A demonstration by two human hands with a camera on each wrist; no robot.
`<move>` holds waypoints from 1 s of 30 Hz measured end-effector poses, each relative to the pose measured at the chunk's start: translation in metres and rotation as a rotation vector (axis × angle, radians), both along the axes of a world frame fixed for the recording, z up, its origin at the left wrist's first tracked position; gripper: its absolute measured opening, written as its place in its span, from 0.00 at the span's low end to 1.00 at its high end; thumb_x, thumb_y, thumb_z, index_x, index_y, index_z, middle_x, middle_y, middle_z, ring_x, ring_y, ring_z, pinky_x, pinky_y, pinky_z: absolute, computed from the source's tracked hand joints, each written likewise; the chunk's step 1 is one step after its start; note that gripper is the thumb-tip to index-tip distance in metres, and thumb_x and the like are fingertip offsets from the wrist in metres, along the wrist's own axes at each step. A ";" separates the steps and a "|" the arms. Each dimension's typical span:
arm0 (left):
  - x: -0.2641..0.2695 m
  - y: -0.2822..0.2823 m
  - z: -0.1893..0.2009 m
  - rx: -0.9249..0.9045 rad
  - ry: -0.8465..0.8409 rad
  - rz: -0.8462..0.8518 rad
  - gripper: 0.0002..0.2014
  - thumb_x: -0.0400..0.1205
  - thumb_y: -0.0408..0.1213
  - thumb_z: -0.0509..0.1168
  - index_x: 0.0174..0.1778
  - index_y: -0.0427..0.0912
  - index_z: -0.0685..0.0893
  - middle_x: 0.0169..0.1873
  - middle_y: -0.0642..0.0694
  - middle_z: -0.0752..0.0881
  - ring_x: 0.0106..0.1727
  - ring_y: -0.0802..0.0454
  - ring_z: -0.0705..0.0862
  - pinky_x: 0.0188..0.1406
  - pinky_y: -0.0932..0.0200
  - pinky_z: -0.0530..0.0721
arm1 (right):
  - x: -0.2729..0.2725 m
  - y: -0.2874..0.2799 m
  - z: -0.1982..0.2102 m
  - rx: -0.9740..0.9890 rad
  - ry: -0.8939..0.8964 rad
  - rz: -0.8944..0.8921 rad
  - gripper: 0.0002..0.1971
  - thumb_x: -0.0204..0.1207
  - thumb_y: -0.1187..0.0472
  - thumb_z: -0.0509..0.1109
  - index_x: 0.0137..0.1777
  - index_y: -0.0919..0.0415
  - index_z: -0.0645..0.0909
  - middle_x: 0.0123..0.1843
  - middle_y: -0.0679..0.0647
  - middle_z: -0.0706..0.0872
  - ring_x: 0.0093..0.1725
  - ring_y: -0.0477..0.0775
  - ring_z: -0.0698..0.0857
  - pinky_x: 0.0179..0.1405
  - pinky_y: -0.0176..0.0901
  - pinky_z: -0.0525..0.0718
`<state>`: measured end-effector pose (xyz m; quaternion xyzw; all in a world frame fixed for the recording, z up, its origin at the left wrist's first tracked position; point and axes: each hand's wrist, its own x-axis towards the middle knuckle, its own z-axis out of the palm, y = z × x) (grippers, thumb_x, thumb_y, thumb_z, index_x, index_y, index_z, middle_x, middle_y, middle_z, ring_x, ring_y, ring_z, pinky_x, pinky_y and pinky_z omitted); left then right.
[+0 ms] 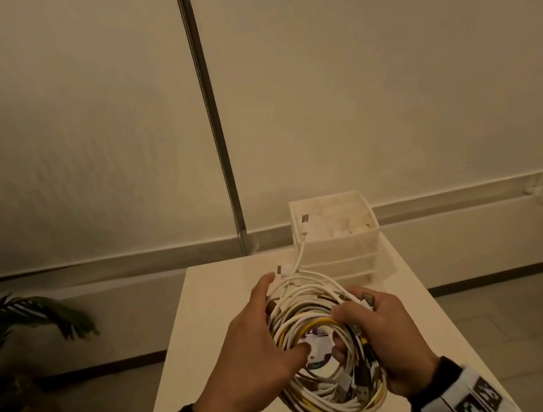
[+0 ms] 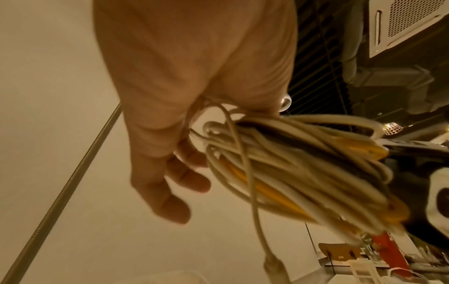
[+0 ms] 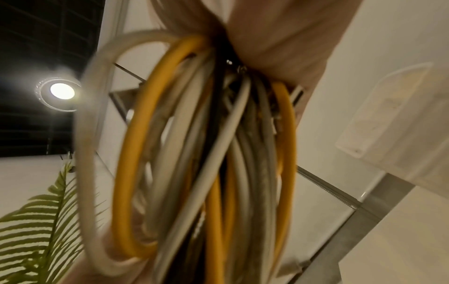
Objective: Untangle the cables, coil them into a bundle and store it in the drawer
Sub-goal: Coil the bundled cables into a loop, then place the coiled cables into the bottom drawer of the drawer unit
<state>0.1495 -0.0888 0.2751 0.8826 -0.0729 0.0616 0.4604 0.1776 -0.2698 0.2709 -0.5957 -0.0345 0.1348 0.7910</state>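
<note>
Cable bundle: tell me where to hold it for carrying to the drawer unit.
Grip the cable bundle across its right side, where the right hand already wraps the gathered strands; clamping there keeps the loops together. Mind the loose white end trailing toward the drawer unit.

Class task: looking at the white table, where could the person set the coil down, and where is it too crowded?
Free: the bare strip of the white table left of the left hand, up to its far edge. Crowded: the far right corner, taken by the white plastic drawer unit, and the middle, where both hands, left and right hand, hold the white-and-yellow cable coil.
</note>
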 end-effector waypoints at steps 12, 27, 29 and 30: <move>0.011 0.011 0.000 0.528 0.185 -0.158 0.58 0.69 0.63 0.72 0.86 0.52 0.41 0.86 0.58 0.46 0.85 0.61 0.38 0.84 0.51 0.36 | -0.005 0.003 -0.020 -0.021 0.032 0.145 0.05 0.63 0.68 0.69 0.37 0.69 0.82 0.25 0.64 0.75 0.23 0.58 0.73 0.28 0.49 0.76; 0.012 -0.005 -0.044 -0.085 0.419 -0.389 0.17 0.74 0.30 0.76 0.51 0.53 0.80 0.43 0.53 0.89 0.40 0.57 0.88 0.42 0.55 0.87 | 0.006 -0.007 -0.051 -0.225 0.142 0.269 0.07 0.66 0.67 0.71 0.43 0.69 0.84 0.30 0.67 0.77 0.24 0.59 0.76 0.25 0.46 0.81; 0.018 -0.001 -0.043 -0.150 0.461 -0.420 0.15 0.78 0.25 0.72 0.48 0.53 0.83 0.39 0.51 0.89 0.37 0.52 0.88 0.40 0.54 0.89 | 0.011 0.000 -0.053 -0.262 0.130 0.226 0.08 0.71 0.69 0.70 0.48 0.69 0.79 0.33 0.69 0.78 0.24 0.60 0.78 0.23 0.47 0.82; 0.019 0.000 -0.043 -0.146 0.455 -0.405 0.15 0.78 0.25 0.72 0.46 0.53 0.84 0.37 0.51 0.89 0.35 0.52 0.88 0.39 0.53 0.89 | 0.014 0.001 -0.054 -0.285 0.125 0.196 0.10 0.72 0.69 0.71 0.51 0.68 0.74 0.34 0.69 0.79 0.23 0.61 0.79 0.22 0.47 0.82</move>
